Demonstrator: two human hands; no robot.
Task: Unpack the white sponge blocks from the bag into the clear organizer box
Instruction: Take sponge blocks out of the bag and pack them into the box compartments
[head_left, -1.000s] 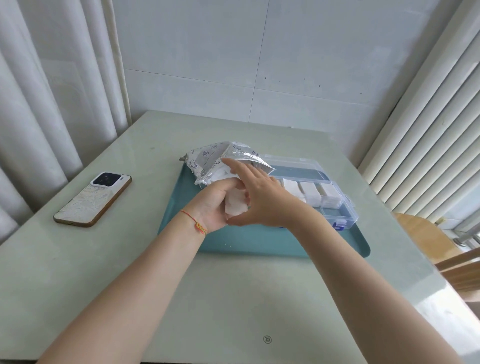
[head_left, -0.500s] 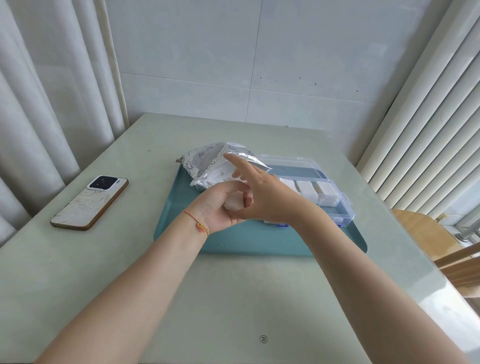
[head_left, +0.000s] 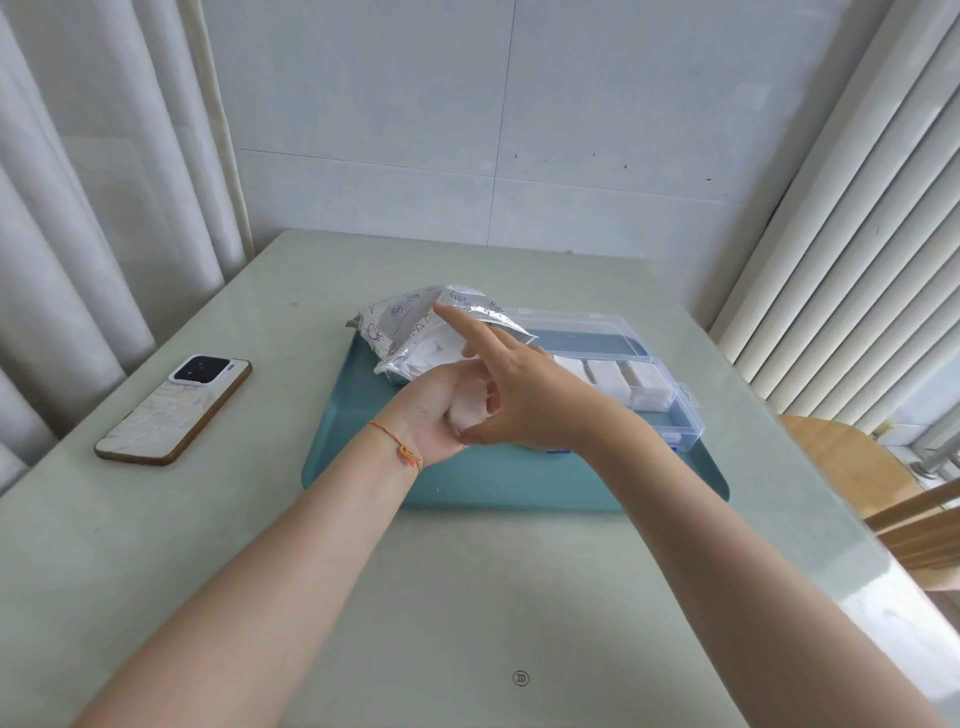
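Progress is judged partial: three white sponge blocks (head_left: 618, 378) are already seated in one row of the clear organizer box (head_left: 670, 415), while more are seen inside the crinkled bag (head_left: 415, 332) on the teal tray (head_left: 363, 467). One soft, squashed block (head_left: 467, 408) is clamped by the left hand (head_left: 441, 410) (the right hand (head_left: 524, 400) pinches it too, forefinger extended).

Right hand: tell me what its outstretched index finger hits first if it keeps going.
Probably the bag: the right hand points its fingertip at the foil flap, seemingly touching it, though depth is unclear.
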